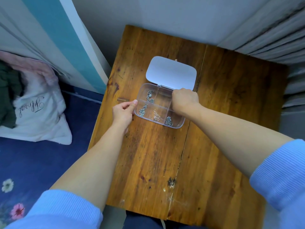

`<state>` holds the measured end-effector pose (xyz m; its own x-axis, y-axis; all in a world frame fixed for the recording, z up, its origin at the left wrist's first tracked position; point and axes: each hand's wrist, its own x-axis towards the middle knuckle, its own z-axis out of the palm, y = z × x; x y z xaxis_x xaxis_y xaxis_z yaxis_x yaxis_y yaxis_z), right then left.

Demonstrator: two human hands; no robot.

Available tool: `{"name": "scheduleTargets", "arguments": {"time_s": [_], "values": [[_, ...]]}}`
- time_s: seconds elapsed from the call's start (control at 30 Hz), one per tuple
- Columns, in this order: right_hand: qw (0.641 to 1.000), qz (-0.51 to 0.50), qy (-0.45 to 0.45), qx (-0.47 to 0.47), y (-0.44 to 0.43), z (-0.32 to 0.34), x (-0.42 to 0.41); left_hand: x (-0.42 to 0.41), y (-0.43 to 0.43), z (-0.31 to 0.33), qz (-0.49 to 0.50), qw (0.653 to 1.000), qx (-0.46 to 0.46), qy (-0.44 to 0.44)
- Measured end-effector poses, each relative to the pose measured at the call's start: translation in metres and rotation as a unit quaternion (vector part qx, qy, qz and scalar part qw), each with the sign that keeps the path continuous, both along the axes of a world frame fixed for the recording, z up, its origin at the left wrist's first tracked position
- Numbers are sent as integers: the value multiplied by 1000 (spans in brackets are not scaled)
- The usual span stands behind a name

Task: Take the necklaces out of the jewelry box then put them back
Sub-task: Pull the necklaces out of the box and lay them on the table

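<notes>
A clear plastic jewelry box (179, 124) with several compartments lies open on the wooden table (156, 162), its white lid (171, 72) tilted back. Thin silver necklaces lie in it: one in the back left compartment (149, 96), and three along the front row (143, 110), (155, 116), (168, 121). My left hand (123, 111) holds the box's left edge, thumb on the rim. My right hand (184, 100) reaches down into the back right compartment with curled fingers; what they hold is hidden.
The table stands against a grey wall, with pleated curtains (280, 38) at the right. A white cushion with script lettering (39, 113) lies on a dark blue flowered cover (41, 162) to the left. A teal and white panel (66, 38) leans behind it.
</notes>
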<state>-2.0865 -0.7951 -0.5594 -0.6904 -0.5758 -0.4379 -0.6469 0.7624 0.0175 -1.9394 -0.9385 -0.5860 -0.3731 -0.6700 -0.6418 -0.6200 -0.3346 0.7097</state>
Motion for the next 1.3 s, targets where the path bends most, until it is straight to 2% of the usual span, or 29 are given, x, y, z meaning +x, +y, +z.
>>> {"name": "scheduleTargets", "arguments": {"time_s": [0.8, 0.93, 1.03, 1.13, 1.2, 1.3], "values": [[990, -131, -44, -42, 1, -6, 9, 2, -1, 0, -20, 999, 13, 21], [976, -169, -62, -125, 16, 10, 14, 1, -2, 3, -36, 999, 3, 1], [945, -246, -68, -203, 46, 26, 11, -2, -1, 11, -69, 995, -72, -29], [864, -378, -163, -289, 81, 37, 3, -8, 7, 25, -124, 969, -206, -49], [816, -438, -215, -309, 100, 41, 1, -18, 18, 33, -165, 947, -274, -17], [783, -464, -275, -309, 116, 40, 0, -38, 42, 45, -240, 913, -326, 38]]}}
